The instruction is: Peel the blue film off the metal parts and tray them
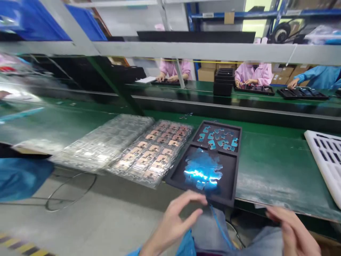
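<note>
My left hand (181, 218) hovers just in front of the near edge of a black tray (178, 171), thumb and fingers apart with nothing between them. Farther right, my right hand (295, 227) is held over my lap near the table edge, slightly blurred, with its thumb away from the fingers and no object visible in it. Several small flat parts with blue film (211, 144) lie in the tray's far compartment. A shiny heap of blue film pieces (204, 167) fills much of the near one. Left of it, a clear blister tray (152, 183) bears rows of copper-coloured parts.
Another clear blister tray (106, 138) lies further left, and a white slotted rack (317, 153) stands at the right on the green table (266, 160). A blue cord (220, 224) hangs by my lap. Across the bench, people in pink (254, 74) and blue sleeves work.
</note>
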Tool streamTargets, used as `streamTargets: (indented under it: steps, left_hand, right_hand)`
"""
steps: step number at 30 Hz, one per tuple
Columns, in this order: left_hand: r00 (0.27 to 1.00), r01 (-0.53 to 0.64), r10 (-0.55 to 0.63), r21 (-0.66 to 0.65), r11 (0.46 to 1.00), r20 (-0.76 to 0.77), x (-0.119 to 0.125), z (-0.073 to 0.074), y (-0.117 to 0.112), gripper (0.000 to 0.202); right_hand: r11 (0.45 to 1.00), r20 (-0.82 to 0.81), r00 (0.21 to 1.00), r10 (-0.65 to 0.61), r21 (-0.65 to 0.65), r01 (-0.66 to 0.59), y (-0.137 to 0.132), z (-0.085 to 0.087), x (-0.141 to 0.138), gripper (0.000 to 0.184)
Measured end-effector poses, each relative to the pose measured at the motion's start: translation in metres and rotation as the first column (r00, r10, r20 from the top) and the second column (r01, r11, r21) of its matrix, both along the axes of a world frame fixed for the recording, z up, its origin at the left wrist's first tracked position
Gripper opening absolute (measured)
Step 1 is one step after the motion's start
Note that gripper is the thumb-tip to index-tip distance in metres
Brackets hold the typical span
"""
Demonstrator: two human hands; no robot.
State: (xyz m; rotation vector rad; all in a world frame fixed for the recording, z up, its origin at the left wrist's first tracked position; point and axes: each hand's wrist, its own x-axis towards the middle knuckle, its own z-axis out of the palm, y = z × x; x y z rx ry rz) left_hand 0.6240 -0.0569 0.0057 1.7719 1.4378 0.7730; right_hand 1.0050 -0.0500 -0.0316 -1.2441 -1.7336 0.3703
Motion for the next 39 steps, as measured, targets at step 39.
streamTargets:
  steps: [39]
  left_hand:
    - [0.774, -0.336, 0.633, 0.847, 0.412, -0.001, -0.059, -0.057, 0.035, 0.026]
  right_hand:
    - [0.95, -0.116, 0.977, -0.18, -0.277, 0.142, 0.172, -0.037, -0.035, 0.046]
